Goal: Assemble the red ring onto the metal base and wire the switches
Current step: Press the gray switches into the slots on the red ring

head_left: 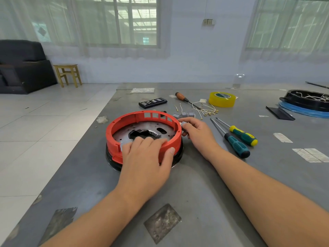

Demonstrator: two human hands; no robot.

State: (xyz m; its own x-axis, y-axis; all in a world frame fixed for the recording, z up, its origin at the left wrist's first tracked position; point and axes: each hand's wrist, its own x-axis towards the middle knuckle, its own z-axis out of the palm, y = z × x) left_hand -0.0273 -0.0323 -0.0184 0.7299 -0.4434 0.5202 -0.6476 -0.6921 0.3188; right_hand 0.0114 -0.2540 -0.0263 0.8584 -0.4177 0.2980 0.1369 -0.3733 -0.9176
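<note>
Red ring point(142, 120) seated on the metal base point(140, 130), near the left edge of the grey table point(195, 184).
Left hand point(147, 157) grasps the ring's near wall, fingers inside, thumb outside. Right hand point(196, 132) pinches a small grey switch point(183, 124) against the ring's right side; further switches point(184, 114) and wires point(206, 109) lie just behind.

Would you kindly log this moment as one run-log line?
red ring: seated on metal base | left hand: grips ring | right hand: pinches grey switch at ring's outer wall
</note>
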